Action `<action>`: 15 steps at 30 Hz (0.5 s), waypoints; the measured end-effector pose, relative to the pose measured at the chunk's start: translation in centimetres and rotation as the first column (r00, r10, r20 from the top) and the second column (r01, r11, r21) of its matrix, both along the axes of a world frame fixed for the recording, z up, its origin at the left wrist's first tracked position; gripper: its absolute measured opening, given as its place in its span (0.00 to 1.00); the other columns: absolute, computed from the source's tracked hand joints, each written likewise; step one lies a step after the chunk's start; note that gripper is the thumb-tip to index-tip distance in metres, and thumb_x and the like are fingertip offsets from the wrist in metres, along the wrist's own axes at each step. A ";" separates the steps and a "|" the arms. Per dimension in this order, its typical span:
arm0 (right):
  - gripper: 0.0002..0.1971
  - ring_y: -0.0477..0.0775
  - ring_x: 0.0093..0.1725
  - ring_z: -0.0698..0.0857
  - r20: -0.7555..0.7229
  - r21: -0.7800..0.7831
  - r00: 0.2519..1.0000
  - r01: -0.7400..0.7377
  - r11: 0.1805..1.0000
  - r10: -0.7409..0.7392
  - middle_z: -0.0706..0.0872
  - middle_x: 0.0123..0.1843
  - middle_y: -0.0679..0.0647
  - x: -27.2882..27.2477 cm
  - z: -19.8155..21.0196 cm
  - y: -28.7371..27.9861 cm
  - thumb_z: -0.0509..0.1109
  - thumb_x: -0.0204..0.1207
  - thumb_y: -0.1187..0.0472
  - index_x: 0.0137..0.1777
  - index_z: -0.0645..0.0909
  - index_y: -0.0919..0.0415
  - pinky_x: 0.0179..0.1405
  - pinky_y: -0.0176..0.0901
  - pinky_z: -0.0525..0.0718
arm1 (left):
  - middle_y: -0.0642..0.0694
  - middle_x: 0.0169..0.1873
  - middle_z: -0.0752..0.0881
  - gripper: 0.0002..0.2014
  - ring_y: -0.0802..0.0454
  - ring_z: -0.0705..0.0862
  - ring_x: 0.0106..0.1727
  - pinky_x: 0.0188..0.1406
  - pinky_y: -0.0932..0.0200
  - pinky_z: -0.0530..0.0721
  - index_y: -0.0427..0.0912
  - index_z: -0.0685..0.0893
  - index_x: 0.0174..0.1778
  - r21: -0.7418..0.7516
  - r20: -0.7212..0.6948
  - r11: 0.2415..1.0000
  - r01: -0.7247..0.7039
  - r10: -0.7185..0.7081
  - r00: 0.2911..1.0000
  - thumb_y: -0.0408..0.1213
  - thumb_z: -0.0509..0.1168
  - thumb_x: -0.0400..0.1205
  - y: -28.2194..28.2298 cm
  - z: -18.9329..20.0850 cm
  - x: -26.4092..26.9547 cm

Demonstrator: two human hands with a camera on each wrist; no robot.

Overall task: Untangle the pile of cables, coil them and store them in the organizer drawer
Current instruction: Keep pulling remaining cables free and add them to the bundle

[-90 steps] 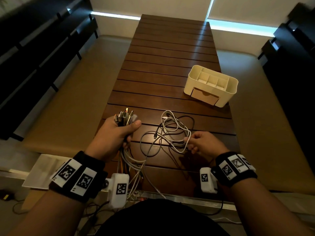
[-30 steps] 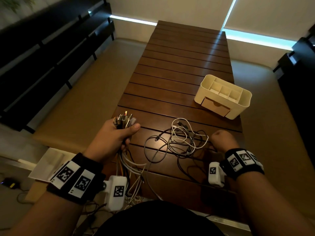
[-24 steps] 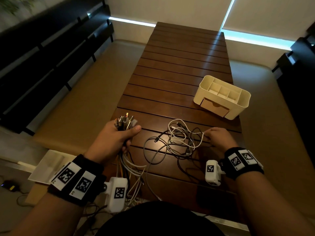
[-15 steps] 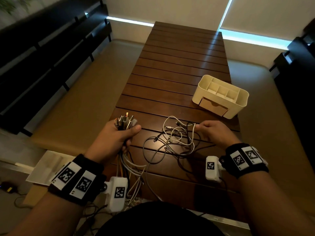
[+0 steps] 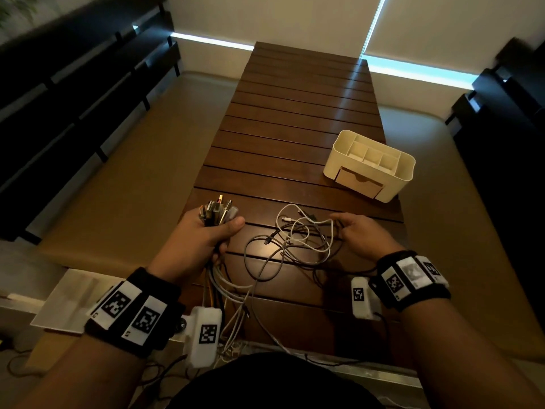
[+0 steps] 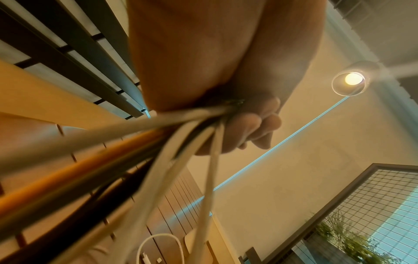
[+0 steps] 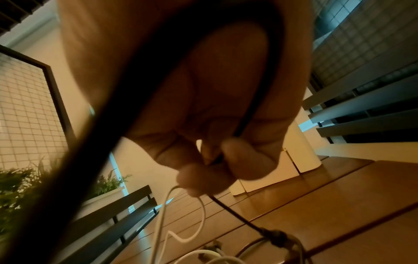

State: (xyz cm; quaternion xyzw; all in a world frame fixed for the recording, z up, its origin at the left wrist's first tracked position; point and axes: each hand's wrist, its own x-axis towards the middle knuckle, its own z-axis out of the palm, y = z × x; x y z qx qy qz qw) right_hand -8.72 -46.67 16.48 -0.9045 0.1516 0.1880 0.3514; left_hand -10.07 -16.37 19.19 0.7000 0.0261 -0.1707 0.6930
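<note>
My left hand (image 5: pixel 206 234) grips a bundle of cable ends (image 5: pixel 218 212) in a fist, plugs sticking up; white, orange and dark cords (image 6: pixel 158 142) trail from under the curled fingers. A tangle of white, grey and black cables (image 5: pixel 295 240) lies on the slatted wooden table (image 5: pixel 295 128) between my hands. My right hand (image 5: pixel 354 231) sits at the tangle's right edge, its fingertips (image 7: pixel 203 178) pinching a white and a black cable (image 7: pixel 237 219). The cream organizer (image 5: pixel 371 166) with its drawer shut stands beyond my right hand.
Cords hang over the table's near edge toward my lap. Tan cushioned benches (image 5: pixel 118 172) flank the table, with dark slatted backs (image 5: pixel 59 98) on both sides. A white paper sheet (image 5: pixel 67 302) lies low at the left.
My right hand let go of the tangle, lifted to the right, then came back and took hold of cables at its right edge. The left hand kept its grip and stayed put.
</note>
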 end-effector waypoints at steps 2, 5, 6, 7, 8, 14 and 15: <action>0.16 0.48 0.47 0.83 0.057 -0.049 0.996 0.076 0.996 -0.073 0.86 0.60 0.51 -0.4 -0.2 -0.3 0.61 0.86 0.59 0.68 0.83 0.47 0.43 0.43 0.79 | 0.48 0.19 0.73 0.07 0.57 0.70 0.16 0.23 0.59 0.71 0.43 0.79 0.41 -0.009 0.002 1.000 0.007 -0.007 1.000 0.36 0.70 0.83 0.1 0.1 -0.1; 0.10 0.51 0.49 0.83 0.215 -0.168 0.964 0.191 0.967 -0.154 0.87 0.51 0.51 -0.9 -0.7 -1.1 0.66 0.85 0.46 0.52 0.84 0.49 0.47 0.47 0.79 | 0.48 0.19 0.73 0.08 0.56 0.69 0.16 0.22 0.59 0.71 0.44 0.78 0.40 -0.024 0.007 1.000 0.007 -0.007 1.000 0.36 0.70 0.82 0.1 0.2 -0.4; 0.10 0.52 0.48 0.83 0.272 -0.167 0.946 0.229 0.959 -0.178 0.87 0.47 0.51 -1.2 -0.9 -1.3 0.67 0.84 0.45 0.47 0.82 0.50 0.46 0.47 0.79 | 0.48 0.19 0.73 0.08 0.56 0.69 0.16 0.22 0.59 0.71 0.44 0.78 0.40 -0.024 0.007 1.000 0.009 -0.009 1.000 0.35 0.70 0.83 0.1 0.2 -0.5; 0.11 0.52 0.47 0.83 0.323 -0.140 0.926 0.252 0.958 -0.196 0.86 0.44 0.50 -1.4 -1.0 -1.5 0.69 0.83 0.45 0.44 0.81 0.50 0.45 0.47 0.80 | 0.48 0.19 0.73 0.08 0.56 0.69 0.16 0.22 0.59 0.71 0.44 0.78 0.40 -0.023 0.008 1.000 0.013 -0.013 1.000 0.35 0.70 0.83 0.0 0.3 -0.6; 0.11 0.51 0.45 0.84 0.369 -0.096 0.906 0.261 0.961 -0.209 0.85 0.42 0.49 -1.7 -0.9 -1.5 0.70 0.81 0.45 0.42 0.81 0.50 0.43 0.46 0.80 | 0.48 0.19 0.73 0.08 0.56 0.70 0.16 0.22 0.59 0.71 0.44 0.78 0.40 -0.025 0.009 1.000 0.016 -0.016 1.000 0.35 0.70 0.83 -0.1 0.3 -0.7; 0.05 0.44 0.34 0.88 0.516 0.280 0.781 0.235 0.931 -0.352 0.90 0.38 0.50 -2.8 0.4 0.0 0.73 0.82 0.55 0.47 0.84 0.54 0.38 0.45 0.89 | 0.49 0.19 0.74 0.06 0.57 0.70 0.17 0.20 0.60 0.72 0.44 0.80 0.42 -0.031 0.021 0.999 0.025 -0.024 0.999 0.35 0.70 0.83 -0.8 0.0 -0.9; 0.03 0.46 0.35 0.90 0.509 0.328 0.782 0.211 0.921 -0.360 0.92 0.41 0.52 -2.8 0.5 0.4 0.70 0.84 0.58 0.53 0.84 0.55 0.39 0.44 0.90 | 0.49 0.19 0.74 0.06 0.56 0.70 0.16 0.19 0.60 0.72 0.44 0.80 0.42 -0.032 0.026 0.999 0.025 -0.025 0.999 0.35 0.70 0.83 -1.0 0.0 -0.9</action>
